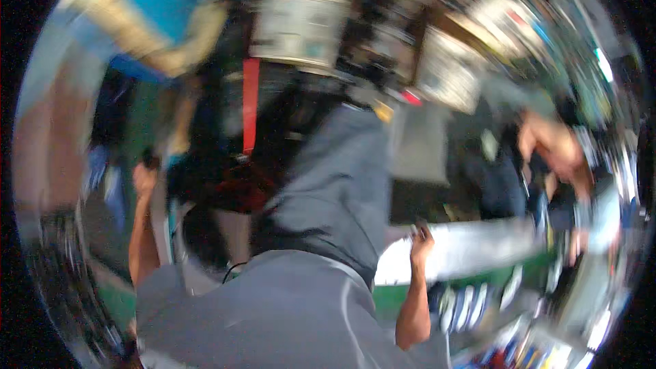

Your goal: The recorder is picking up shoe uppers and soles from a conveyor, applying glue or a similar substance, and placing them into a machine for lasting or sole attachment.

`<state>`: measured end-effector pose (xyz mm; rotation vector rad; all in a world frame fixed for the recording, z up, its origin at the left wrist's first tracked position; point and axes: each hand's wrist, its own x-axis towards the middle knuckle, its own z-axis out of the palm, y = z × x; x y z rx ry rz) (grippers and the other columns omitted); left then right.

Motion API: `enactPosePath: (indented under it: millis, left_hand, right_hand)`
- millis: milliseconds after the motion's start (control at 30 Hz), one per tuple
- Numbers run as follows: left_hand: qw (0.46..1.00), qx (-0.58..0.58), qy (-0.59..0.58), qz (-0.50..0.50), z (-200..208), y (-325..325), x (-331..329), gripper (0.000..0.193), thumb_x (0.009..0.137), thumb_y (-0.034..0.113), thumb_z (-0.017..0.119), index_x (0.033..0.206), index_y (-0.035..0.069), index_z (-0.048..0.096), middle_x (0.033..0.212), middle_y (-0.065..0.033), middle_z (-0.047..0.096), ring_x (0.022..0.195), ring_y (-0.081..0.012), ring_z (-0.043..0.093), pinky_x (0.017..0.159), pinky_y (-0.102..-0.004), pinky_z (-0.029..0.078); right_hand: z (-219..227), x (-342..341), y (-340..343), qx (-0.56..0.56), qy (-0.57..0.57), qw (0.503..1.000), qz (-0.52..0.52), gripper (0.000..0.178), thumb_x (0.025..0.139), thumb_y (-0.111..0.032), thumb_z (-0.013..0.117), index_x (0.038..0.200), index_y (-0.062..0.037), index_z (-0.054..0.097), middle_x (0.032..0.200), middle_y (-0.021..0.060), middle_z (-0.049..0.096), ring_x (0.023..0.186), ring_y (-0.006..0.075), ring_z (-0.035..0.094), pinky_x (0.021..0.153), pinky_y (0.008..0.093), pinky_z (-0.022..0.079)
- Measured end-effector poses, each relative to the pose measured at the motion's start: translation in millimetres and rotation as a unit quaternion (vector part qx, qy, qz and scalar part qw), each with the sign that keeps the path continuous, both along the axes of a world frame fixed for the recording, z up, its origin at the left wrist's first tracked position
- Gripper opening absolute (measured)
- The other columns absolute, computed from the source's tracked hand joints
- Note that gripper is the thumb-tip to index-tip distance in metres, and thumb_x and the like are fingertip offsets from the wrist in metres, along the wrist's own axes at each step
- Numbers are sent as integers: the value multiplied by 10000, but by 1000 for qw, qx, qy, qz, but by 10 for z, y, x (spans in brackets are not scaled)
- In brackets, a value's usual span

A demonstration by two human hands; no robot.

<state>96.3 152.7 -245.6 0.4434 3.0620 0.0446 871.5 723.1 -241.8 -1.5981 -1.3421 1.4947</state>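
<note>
The whole picture is smeared by motion. My left hand [144, 179] is raised at the left, its forearm coming up from the lower edge beside a pale upright strip [161, 222]. My right hand [421, 239] is raised at centre right with its fingers curled, at the edge of a white surface [478, 249]. Between my hands hangs a large grey cloth or garment [335, 184] that widens toward the lower edge. The blur hides whether either hand grips anything.
Another person's arm and hand [550, 143] reach in at the right. A red strap [250, 106] hangs at upper centre over dark shapes. Pale boxy machines [297, 27] stand at the back. A green surface [478, 280] with several white items lies at the lower right.
</note>
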Motion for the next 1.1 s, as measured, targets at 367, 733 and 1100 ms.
enactPosePath:
  millis: [367,733,1100]
  left_hand:
    - [735,431,-319,-416,170,5792,3073,347,1047,-6,549,1375,-13,663,1354,-146,673,1199,-266,702,1055,-355,532]
    - [701,319,-227,-596,387,5773,4064,325,1004,-49,561,1278,34,713,1362,-137,649,1294,-299,631,1070,-382,514]
    - [633,320,-484,-513,1046,6120,4633,384,1026,27,616,1408,12,642,1254,-135,701,1166,-223,703,1029,-347,544]
  right_hand:
    - [377,2008,-1198,212,-546,798,-140,441,857,-90,727,1294,-29,708,1186,225,724,1082,406,687,1008,493,540]
    - [346,3483,-1519,44,-429,893,-125,988,753,-285,954,1539,29,444,1495,263,573,1384,395,560,1162,464,454]
    - [792,2618,-1208,-45,172,910,-374,662,976,-411,786,1445,6,574,1324,129,692,1167,294,691,1042,473,550]
